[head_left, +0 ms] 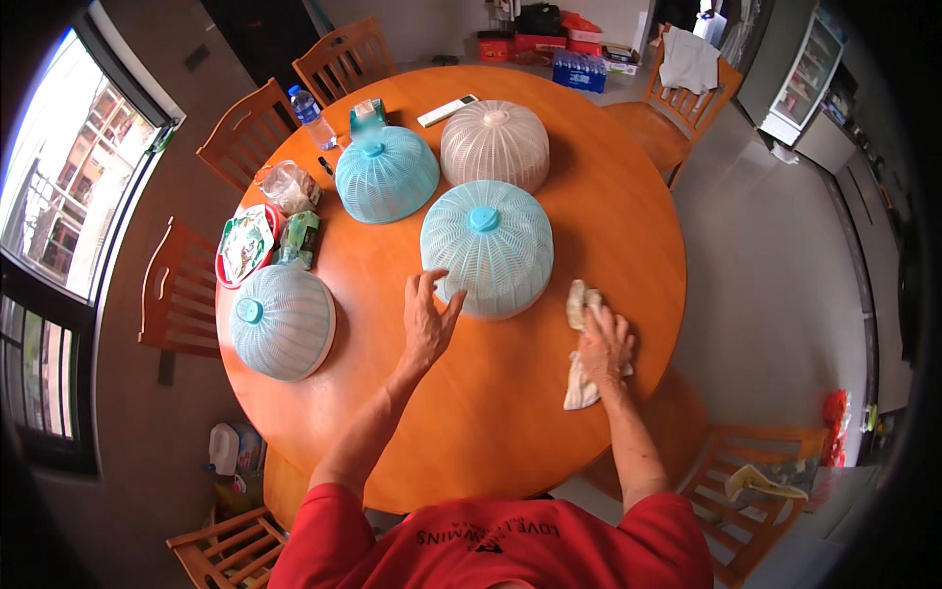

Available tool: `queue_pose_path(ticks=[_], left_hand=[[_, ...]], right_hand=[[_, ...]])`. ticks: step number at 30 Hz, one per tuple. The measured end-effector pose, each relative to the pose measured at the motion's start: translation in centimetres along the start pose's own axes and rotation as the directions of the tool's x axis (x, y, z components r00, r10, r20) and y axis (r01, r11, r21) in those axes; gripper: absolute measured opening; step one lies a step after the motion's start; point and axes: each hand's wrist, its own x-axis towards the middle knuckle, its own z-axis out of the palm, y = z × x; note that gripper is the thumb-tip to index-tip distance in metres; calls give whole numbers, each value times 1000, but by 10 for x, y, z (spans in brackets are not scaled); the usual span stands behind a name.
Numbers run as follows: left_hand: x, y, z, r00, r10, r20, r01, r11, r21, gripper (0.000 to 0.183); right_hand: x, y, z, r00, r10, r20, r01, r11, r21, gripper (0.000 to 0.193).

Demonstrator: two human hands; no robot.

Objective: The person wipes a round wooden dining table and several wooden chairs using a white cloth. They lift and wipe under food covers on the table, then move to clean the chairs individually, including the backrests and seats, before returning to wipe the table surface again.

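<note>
On the round wooden table (481,422), my right hand (606,346) presses down on a crumpled whitish cloth (581,395) near the right edge. Parts of the cloth stick out ahead of the fingers and below the palm. My left hand (428,322) is raised with fingers apart, at the near left side of a light-blue mesh food cover (491,250); whether it touches the cover I cannot tell. Behind that cover stand a brighter blue domed cover (388,182) and a beige one (496,147). Another pale-blue cover (285,324) sits at the left edge.
Along the table's left side are a red-rimmed basin (223,265), a green packet (299,239) and a plastic bag (287,187). Farther back stand a water bottle (312,118) and a white flat box (447,110). Wooden chairs surround the table, including one (756,476) at the near right.
</note>
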Motion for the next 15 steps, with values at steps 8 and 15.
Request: queue_pose_path(ticks=[8,15], left_hand=[[100,39,51,978,198,-73,-161,922,352,33],[115,35,26,934,282,-220,-249,954,165,19]], right_hand=[[29,63,6,955,269,-128,-274,962,-18,33],[34,64,6,956,250,-153,-255,967,-12,34]])
